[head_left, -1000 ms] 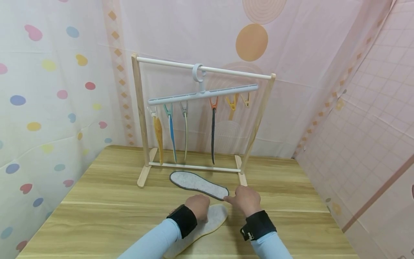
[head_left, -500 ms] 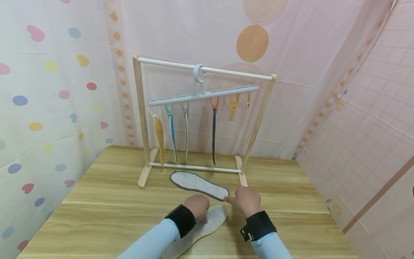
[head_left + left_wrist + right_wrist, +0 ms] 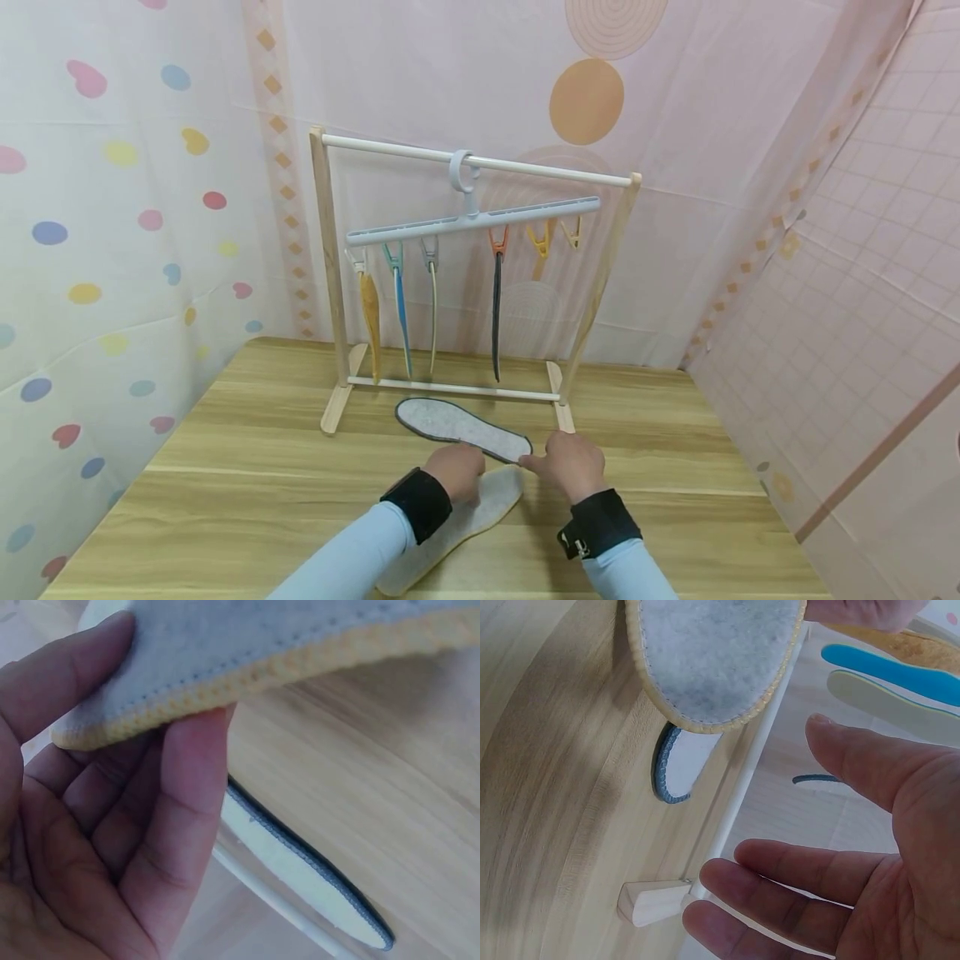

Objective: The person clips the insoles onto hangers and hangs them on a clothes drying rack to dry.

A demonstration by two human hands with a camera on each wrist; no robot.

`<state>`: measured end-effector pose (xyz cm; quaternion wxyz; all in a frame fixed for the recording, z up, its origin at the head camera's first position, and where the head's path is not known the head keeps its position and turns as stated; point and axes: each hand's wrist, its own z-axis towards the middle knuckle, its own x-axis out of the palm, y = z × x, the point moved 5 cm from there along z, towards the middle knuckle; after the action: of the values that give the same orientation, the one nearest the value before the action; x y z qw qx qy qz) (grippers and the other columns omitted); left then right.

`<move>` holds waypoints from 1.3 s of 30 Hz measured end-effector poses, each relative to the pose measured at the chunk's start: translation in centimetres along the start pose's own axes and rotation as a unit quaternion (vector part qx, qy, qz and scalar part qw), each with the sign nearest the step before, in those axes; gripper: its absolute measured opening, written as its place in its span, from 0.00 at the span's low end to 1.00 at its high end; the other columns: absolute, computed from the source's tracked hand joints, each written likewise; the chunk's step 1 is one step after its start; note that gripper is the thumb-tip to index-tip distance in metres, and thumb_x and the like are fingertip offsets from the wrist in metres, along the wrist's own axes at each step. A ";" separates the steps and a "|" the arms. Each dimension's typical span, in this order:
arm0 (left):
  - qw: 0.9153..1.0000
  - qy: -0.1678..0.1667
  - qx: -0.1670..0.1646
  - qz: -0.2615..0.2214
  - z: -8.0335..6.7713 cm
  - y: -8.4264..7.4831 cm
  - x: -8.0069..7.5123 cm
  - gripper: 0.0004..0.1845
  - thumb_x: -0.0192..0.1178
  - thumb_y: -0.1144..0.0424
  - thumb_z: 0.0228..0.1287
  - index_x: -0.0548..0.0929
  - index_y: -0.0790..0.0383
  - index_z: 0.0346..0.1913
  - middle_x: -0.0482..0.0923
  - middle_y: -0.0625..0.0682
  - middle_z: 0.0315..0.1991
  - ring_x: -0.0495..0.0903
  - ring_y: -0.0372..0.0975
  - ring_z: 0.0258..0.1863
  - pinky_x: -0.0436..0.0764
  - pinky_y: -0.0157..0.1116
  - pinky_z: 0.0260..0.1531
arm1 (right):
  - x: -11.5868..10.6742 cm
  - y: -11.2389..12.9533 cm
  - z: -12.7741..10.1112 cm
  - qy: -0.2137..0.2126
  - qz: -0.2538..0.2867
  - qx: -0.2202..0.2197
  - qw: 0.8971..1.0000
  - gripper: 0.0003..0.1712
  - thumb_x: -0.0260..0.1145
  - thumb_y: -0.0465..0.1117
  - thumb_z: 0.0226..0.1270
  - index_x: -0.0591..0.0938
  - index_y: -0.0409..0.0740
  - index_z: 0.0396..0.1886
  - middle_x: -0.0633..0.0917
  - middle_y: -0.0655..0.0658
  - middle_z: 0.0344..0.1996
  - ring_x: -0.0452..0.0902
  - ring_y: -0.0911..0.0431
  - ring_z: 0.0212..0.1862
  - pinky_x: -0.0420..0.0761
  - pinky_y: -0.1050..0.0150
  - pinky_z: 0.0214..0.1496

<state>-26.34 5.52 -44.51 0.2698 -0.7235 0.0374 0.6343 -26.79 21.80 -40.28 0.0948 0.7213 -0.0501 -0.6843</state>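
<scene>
My left hand (image 3: pixel 455 472) pinches the side edge of a grey insole with yellow stitched trim (image 3: pixel 497 500). In the left wrist view its thumb lies over the top of that insole (image 3: pixel 262 652), with fingers beneath. The insole is raised from the table at the held part. Farther back, a light grey insole with dark trim (image 3: pixel 459 424) lies flat on the table. My right hand (image 3: pixel 570 462) is beside that insole's near right end. In the right wrist view this hand (image 3: pixel 922 885) has spread, relaxed fingers, with nothing between thumb and fingers.
A wooden rack (image 3: pixel 330 258) stands at the back of the table (image 3: pixel 247 467). From its bar hangs a tilted light blue hanger (image 3: pixel 465 221). Clips hold an orange-yellow insole (image 3: pixel 371 321), a blue one (image 3: pixel 401 312), a pale one (image 3: pixel 432 321) and a dark one (image 3: pixel 497 321). Two yellowish clips (image 3: pixel 538 242) hang at right.
My left hand has moved slightly forward and up, bringing the yellow-trimmed insole with it. The right hand has stayed in place.
</scene>
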 end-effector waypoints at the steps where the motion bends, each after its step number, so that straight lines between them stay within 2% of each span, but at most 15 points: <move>1: 1.000 -0.001 0.001 -0.004 0.0 0.0 -0.1 0.25 0.75 0.70 0.43 0.65 0.55 0.14 0.58 0.45 0.16 0.58 0.37 0.18 0.58 0.34 0.18 | 0.0 0.0 0.0 0.001 0.000 0.002 1.000 0.29 0.71 0.61 0.58 0.76 0.46 0.12 0.65 0.53 0.12 0.62 0.58 0.17 0.57 0.65 0.18; 7: 0.999 -0.007 0.002 -0.031 -0.1 0.1 -0.9 0.29 0.73 0.71 0.44 0.58 0.53 0.13 0.52 0.43 0.14 0.54 0.35 0.15 0.54 0.32 0.16 | -0.2 0.1 -0.1 0.001 -0.001 0.002 1.000 0.30 0.71 0.62 0.58 0.75 0.46 0.11 0.63 0.53 0.12 0.61 0.58 0.17 0.57 0.65 0.18; 12: 0.999 -0.011 -0.002 -0.052 0.0 0.3 -1.9 0.28 0.71 0.72 0.46 0.58 0.53 0.13 0.52 0.43 0.14 0.54 0.35 0.14 0.55 0.32 0.16 | -0.2 0.1 -0.1 -0.004 -0.001 -0.006 1.000 0.30 0.72 0.62 0.58 0.75 0.47 0.10 0.63 0.53 0.12 0.60 0.58 0.17 0.56 0.65 0.18; 20: 0.998 -0.030 0.001 -0.062 0.4 0.9 -3.2 0.26 0.73 0.70 0.48 0.62 0.55 0.12 0.56 0.43 0.13 0.57 0.35 0.14 0.58 0.31 0.16 | -0.3 0.2 0.0 -0.019 -0.003 -0.012 1.000 0.34 0.72 0.63 0.56 0.66 0.50 0.07 0.59 0.54 0.10 0.56 0.60 0.15 0.52 0.66 0.16; 27: 0.997 -0.040 -0.002 -0.072 0.6 1.2 -4.1 0.28 0.72 0.69 0.49 0.61 0.55 0.11 0.53 0.44 0.13 0.57 0.36 0.14 0.58 0.32 0.16 | -0.4 0.3 0.0 -0.015 -0.005 -0.009 1.000 0.31 0.72 0.63 0.56 0.73 0.48 0.09 0.63 0.54 0.11 0.60 0.59 0.16 0.55 0.65 0.17; 39: 0.996 -0.049 -0.005 -0.076 0.8 1.6 -5.3 0.25 0.73 0.67 0.52 0.64 0.56 0.13 0.56 0.45 0.15 0.59 0.36 0.17 0.61 0.33 0.21 | -0.6 0.5 -0.2 -0.009 -0.002 -0.007 1.000 0.29 0.72 0.62 0.56 0.76 0.47 0.12 0.65 0.53 0.12 0.61 0.59 0.16 0.56 0.65 0.17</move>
<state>-28.70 2.92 -40.11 0.3151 -0.6937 -0.0342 0.6467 -26.64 21.42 -39.53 0.0979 0.7146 -0.0442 -0.6912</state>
